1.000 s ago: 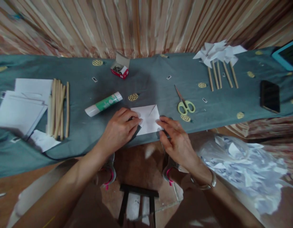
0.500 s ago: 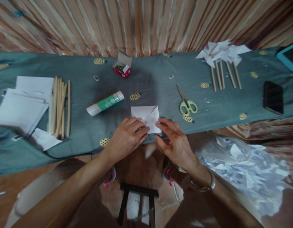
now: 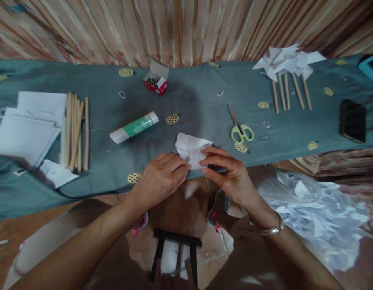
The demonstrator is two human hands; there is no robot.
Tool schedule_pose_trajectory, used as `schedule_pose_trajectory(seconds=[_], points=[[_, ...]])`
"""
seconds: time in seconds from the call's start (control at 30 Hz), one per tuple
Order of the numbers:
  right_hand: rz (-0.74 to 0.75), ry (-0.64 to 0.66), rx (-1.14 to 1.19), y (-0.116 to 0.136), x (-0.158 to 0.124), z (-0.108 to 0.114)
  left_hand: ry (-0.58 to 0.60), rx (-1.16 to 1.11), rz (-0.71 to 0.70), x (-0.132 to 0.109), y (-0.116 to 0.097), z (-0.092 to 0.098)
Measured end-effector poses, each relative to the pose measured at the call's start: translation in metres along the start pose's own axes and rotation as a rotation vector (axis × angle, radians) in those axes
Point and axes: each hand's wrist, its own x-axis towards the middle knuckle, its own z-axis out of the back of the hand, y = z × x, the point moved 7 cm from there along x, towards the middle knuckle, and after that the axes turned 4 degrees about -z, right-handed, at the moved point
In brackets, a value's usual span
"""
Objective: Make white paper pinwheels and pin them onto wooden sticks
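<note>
A small folded white paper lies at the near edge of the table, slightly turned. My left hand pinches its lower left corner, fingers closed. At the paper's right side, my right hand has thumb and fingers curved round the edge, holding it. Beyond the paper to the left rests a glue stick with a green label. Green-handled scissors lie to the right, points away from me. An opened small red box with metal bits inside stands farther back.
On the left are white paper sheets and several rolled paper sticks. White paper pinwheels and a black phone lie on the right. A plastic bag of paper scraps sits below the table, near a dark stool.
The paper has turned a little clockwise, its right side now raised toward my right hand. My right hand has shifted slightly right; the left stays at the lower left corner.
</note>
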Motion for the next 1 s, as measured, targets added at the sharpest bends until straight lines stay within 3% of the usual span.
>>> schedule_pose_trajectory(seconds=[0.23,0.5,1.0], points=[[-0.005,0.005,0.025,0.0,0.006,-0.007,0.045,-0.006,-0.003,0.0,-0.002,-0.001],[0.038,-0.058,-0.1,0.005,0.01,-0.01,-0.039,-0.057,0.042,-0.006,0.0,-0.005],[0.112,-0.086,-0.259,0.013,0.011,-0.016,0.075,-0.129,0.021,-0.005,-0.003,-0.014]])
